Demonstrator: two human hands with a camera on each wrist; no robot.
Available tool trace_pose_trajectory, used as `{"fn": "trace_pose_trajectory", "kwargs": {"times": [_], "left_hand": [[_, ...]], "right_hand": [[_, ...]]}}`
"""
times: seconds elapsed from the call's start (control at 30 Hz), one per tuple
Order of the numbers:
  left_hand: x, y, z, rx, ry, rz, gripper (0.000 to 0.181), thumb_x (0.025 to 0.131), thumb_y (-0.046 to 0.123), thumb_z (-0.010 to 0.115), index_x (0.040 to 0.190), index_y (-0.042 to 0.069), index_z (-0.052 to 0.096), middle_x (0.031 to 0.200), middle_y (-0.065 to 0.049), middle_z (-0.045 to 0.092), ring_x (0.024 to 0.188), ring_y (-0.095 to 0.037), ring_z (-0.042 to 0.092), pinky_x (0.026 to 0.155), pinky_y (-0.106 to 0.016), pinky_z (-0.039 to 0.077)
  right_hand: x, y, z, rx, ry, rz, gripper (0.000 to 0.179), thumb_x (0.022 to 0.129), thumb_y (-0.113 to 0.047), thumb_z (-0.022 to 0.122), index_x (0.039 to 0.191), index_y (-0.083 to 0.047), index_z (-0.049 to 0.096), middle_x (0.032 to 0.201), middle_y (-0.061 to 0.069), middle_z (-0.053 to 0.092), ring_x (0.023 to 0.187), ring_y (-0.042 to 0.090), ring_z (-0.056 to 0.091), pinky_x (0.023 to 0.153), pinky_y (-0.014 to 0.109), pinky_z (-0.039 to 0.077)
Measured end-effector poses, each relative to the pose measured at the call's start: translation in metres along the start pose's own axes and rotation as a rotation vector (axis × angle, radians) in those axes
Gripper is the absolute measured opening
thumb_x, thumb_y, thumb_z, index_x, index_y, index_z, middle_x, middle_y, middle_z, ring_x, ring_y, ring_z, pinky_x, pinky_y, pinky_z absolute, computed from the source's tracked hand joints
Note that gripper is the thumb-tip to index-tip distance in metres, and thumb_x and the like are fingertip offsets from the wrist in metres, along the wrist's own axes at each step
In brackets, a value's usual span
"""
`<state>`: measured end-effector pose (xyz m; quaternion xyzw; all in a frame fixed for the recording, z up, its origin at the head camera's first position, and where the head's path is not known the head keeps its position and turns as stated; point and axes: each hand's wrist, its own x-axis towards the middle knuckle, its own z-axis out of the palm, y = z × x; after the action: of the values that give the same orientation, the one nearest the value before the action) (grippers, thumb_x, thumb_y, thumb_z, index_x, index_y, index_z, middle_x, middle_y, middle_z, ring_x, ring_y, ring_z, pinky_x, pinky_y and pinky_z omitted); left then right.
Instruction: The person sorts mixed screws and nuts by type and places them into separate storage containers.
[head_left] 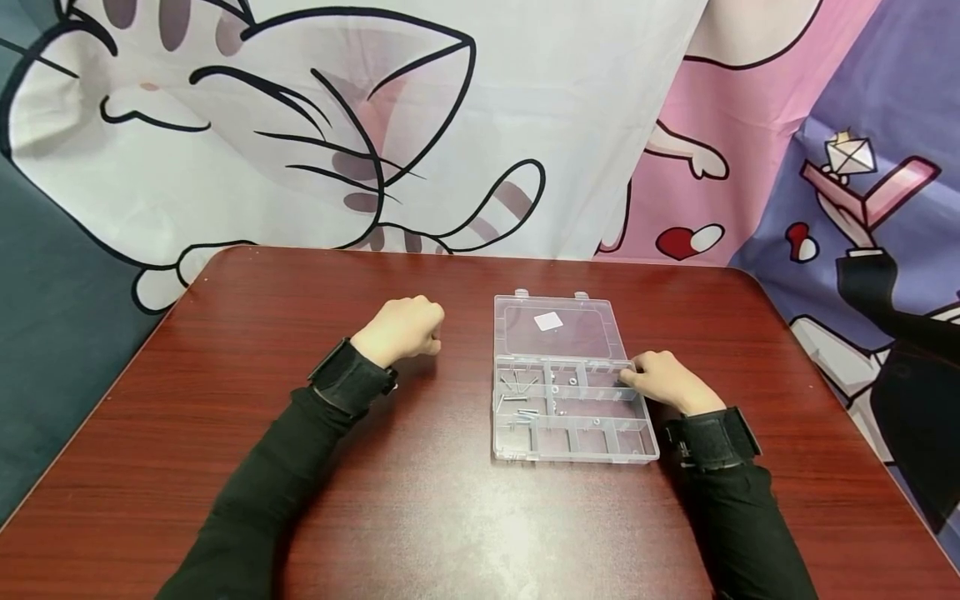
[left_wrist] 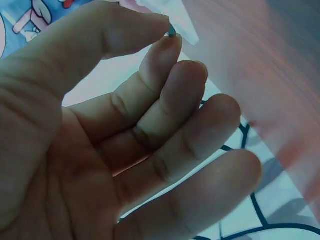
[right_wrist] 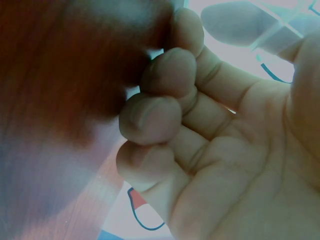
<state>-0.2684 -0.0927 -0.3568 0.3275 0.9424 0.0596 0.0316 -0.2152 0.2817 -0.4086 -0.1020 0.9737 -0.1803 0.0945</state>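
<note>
My left hand (head_left: 402, 331) is held over the table left of the box, its thumb and index fingertip pinching a tiny dark, bluish piece (left_wrist: 172, 31). Most of that piece is hidden by the fingertips, so I cannot tell its kind. A clear plastic compartment box (head_left: 577, 422) lies with its lid (head_left: 558, 327) folded back. My right hand (head_left: 667, 381) grips the box at its right side wall, fingers curled. Several thin screws (head_left: 517, 385) lie in the left compartments, and small nuts (head_left: 573, 381) are scattered in the middle ones.
The box rests on a reddish-brown wooden table (head_left: 405, 517). A white label (head_left: 548, 321) sticks to the lid. Behind the table's far edge hangs a cartoon-printed curtain (head_left: 570, 125), with a dark chair (head_left: 915, 417) at the right.
</note>
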Motion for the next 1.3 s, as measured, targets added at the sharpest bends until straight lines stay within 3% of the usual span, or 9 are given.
{"fn": "trace_pose_trajectory", "kwargs": {"times": [0.27,0.77,0.93,1.13,1.3], "left_hand": [[0.013,0.024,0.0,0.031,-0.03,0.085,0.012,0.071,0.01,0.065,0.062,0.014,0.058,0.058,0.004,0.052,0.056,-0.015,0.053,0.052,-0.034,0.044],[0.032,0.071,-0.001,0.105,-0.034,0.178,0.015,0.073,0.014,0.067,0.063,0.016,0.057,0.062,0.004,0.052,0.062,-0.016,0.056,0.056,-0.034,0.046],[0.036,0.084,0.0,0.107,-0.038,0.208,0.021,0.074,0.015,0.068,0.06,0.018,0.053,0.061,0.006,0.049,0.061,-0.014,0.053,0.057,-0.032,0.044],[0.041,0.098,0.002,0.112,-0.008,0.25,0.033,0.073,0.01,0.062,0.053,0.018,0.038,0.054,0.007,0.035,0.053,-0.01,0.041,0.051,-0.027,0.034],[0.043,0.11,0.0,0.12,-0.036,0.273,0.034,0.074,0.008,0.06,0.056,0.018,0.033,0.056,0.006,0.03,0.053,-0.01,0.032,0.049,-0.027,0.027]], "right_hand": [[0.0,0.0,0.0,-0.002,0.001,-0.003,0.033,0.083,-0.018,0.053,0.053,-0.014,0.04,0.054,-0.005,0.033,0.052,0.013,0.033,0.051,0.028,0.026],[0.0,-0.002,-0.001,-0.01,0.002,0.001,0.031,0.082,-0.019,0.053,0.053,-0.014,0.042,0.054,-0.004,0.034,0.053,0.013,0.035,0.051,0.028,0.027],[0.0,-0.001,0.0,-0.011,0.004,0.001,0.032,0.082,-0.019,0.053,0.053,-0.014,0.042,0.054,-0.005,0.034,0.053,0.013,0.035,0.051,0.028,0.027],[0.0,-0.001,0.0,-0.002,0.004,0.001,0.032,0.082,-0.019,0.053,0.053,-0.014,0.042,0.054,-0.005,0.033,0.052,0.012,0.034,0.051,0.028,0.026],[0.0,-0.002,-0.001,-0.002,0.005,0.001,0.032,0.082,-0.019,0.054,0.053,-0.014,0.042,0.054,-0.005,0.035,0.053,0.013,0.034,0.051,0.028,0.026]]}}
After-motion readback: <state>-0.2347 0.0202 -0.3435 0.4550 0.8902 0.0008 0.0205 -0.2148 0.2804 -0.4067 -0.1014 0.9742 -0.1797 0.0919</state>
